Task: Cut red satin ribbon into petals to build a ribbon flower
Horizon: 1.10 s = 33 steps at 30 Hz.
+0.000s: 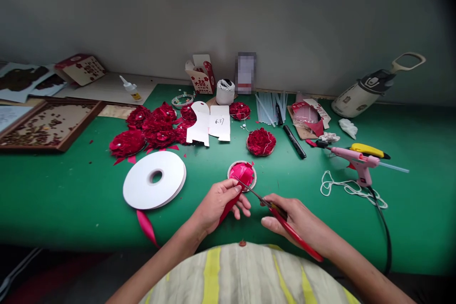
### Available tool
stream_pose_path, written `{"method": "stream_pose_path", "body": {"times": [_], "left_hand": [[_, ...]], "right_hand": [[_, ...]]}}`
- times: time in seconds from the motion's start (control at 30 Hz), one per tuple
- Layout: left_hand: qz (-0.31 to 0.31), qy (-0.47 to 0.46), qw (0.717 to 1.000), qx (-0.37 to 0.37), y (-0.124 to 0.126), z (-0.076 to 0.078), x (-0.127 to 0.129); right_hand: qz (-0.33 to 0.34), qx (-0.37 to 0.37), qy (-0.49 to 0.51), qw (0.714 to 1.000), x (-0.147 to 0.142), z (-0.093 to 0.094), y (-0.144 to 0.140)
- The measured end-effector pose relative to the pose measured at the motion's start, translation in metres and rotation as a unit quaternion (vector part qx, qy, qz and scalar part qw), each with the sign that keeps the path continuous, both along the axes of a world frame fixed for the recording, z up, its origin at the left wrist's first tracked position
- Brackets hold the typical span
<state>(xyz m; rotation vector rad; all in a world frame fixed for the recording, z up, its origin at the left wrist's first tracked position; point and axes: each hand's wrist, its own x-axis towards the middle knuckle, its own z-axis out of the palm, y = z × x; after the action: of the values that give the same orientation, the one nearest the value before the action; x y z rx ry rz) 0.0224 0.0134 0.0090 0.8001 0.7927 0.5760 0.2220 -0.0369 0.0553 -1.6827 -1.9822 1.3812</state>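
In the lower middle of the frame, a red ribbon [230,207] is held by the left hand [218,204]; the grip is pinched on it between the thumb and the index finger, while the other fingers are loosely curled. By the right hand [297,221], scissors [301,240] with red handles are held, and this grip is closed around the handles. The blades are directed toward the upper left, and their tips are placed close to the left fingertips. Whether the ribbon lies between the blades cannot be told.

Just beyond the left hand, at the centre, a round base [255,181] with a pale rim is seen on the green bench [85,199]; bright pink pieces [242,171] are contained inside it. A finished-looking red flower [261,142] is placed above it and slightly to the right, and more red flowers [158,134] are grouped at left of centre. Below this group, a white spool [138,185] lies flat, with a ribbon tail [146,227] hanging toward the bottom edge.

At the right side, a pink glue gun [359,164] is rested near a yellow-handled tool [368,150] and a loose white cord [340,186].
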Motion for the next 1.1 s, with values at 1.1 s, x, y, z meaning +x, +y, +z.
{"method": "stream_pose_path", "body": {"times": [1.1], "left_hand": [[0.009, 0.017, 1.0, -0.007, -0.004, 0.01, -0.02]], "right_hand": [[-0.08, 0.012, 0.066, 0.995, 0.012, -0.014, 0.012]]}}
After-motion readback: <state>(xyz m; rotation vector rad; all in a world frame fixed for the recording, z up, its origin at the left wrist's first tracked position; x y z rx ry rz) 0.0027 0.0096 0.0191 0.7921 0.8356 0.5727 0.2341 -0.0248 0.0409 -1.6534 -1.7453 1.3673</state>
